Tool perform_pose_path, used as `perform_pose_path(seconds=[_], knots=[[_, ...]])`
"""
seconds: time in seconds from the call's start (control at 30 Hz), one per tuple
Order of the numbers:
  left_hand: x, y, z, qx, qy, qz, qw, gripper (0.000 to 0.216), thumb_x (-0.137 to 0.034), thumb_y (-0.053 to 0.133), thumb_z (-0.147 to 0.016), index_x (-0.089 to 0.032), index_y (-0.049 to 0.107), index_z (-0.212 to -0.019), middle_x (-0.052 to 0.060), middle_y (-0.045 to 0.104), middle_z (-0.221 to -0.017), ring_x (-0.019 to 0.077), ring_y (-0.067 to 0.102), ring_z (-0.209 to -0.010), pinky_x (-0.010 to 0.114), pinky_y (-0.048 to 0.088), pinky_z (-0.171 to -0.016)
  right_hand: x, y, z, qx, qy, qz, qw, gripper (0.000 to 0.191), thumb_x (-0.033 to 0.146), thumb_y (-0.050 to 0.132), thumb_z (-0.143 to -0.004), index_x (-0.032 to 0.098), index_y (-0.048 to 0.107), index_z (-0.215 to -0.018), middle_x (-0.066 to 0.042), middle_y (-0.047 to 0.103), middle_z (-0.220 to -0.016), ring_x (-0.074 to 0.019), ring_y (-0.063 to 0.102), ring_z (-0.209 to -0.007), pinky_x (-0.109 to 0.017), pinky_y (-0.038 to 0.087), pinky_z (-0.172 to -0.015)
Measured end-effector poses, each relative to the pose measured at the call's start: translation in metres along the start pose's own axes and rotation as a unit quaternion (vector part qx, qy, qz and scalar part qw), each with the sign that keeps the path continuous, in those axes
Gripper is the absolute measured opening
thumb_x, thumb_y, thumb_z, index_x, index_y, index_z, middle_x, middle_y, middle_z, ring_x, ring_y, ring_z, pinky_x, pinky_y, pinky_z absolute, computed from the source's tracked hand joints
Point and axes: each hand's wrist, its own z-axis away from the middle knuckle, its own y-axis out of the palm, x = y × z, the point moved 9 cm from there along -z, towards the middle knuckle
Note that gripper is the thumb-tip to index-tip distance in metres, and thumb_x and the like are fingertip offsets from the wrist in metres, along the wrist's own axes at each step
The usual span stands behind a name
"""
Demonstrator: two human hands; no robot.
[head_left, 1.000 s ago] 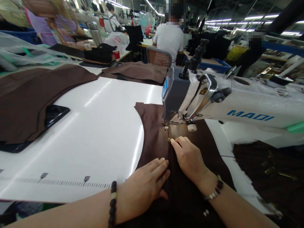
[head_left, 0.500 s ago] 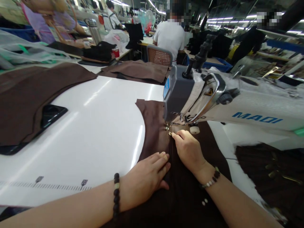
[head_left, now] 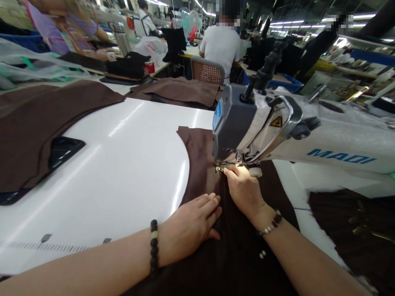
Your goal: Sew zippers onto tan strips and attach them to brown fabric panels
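Gleaming tabletop [head_left: 138,164] under brown cloth [head_left: 200,158], workroom [head_left: 188,53] beyond

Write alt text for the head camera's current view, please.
A person's left hand lies flat on dark brown fabric while the right hand is close beside the presser foot of a MAQI sewing machine. More brown pieces lie on the white table at the picture's left.

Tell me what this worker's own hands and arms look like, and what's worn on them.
The left hand and right hand are both ungloved, and no sleeves show. At the left wrist is a dark beaded bracelet, its round beads broken by one pale yellowish bead; at the right, a mixed bead bracelet with dark brown and whitish beads.
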Motion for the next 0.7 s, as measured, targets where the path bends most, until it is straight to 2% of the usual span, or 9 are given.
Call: perform_pose_path(seconds=[0.17, 0.43, 0.53, 0.7], knots=[[0.003, 0.004, -0.001, 0.01, 0.001, 0.007, 1.0, 0.052, -0.05, 0.054, -0.08, -0.007, 0.057, -0.109, 0.014, 0.055, -0.117, 0.0232, 0.049, -0.111, 0.031, 0.034, -0.099, 0.001, 0.001, -0.003, -0.022, -0.018, 0.004, 1.0, 0.023, 0.009, 0.045, -0.082, 0.018, 0.063, -0.094, -0.003, 0.063, -0.087, -0.0147, 0.051, -0.075, -0.023, 0.034, -0.067], [0.006, 0.004, -0.004, 0.015, -0.001, 0.004, 1.0, 0.051, -0.048, 0.052, -0.082, -0.006, 0.056, -0.109, 0.014, 0.054, -0.118, 0.0231, 0.048, -0.112, 0.031, 0.034, -0.1, -0.001, 0.002, -0.005, -0.028, -0.022, 0.017, 0.999, 0.023, 0.011, 0.046, -0.082, 0.02, 0.064, -0.092, -0.002, 0.063, -0.079, -0.0144, 0.051, -0.07, -0.023, 0.032, -0.064], [0.009, 0.003, -0.006, 0.017, -0.003, 0.006, 1.0, 0.05, -0.048, 0.051, -0.082, -0.006, 0.057, -0.109, 0.014, 0.054, -0.118, 0.0225, 0.049, -0.111, 0.03, 0.034, -0.1, -0.003, 0.006, -0.009, -0.007, -0.014, 0.022, 1.0, 0.024, 0.012, 0.043, -0.083, 0.021, 0.064, -0.091, -0.003, 0.063, -0.077, -0.0142, 0.052, -0.069, -0.024, 0.031, -0.062], [0.013, 0.005, -0.009, 0.032, -0.003, 0.004, 0.999, 0.051, -0.047, 0.052, -0.082, -0.006, 0.055, -0.112, 0.014, 0.053, -0.118, 0.0229, 0.047, -0.113, 0.031, 0.034, -0.101, -0.007, 0.012, -0.019, 0.066, 0.002, 0.039, 0.997, 0.031, 0.01, 0.035, -0.084, 0.02, 0.063, -0.091, -0.006, 0.063, -0.076, -0.0163, 0.056, -0.065, -0.027, 0.032, -0.056]])
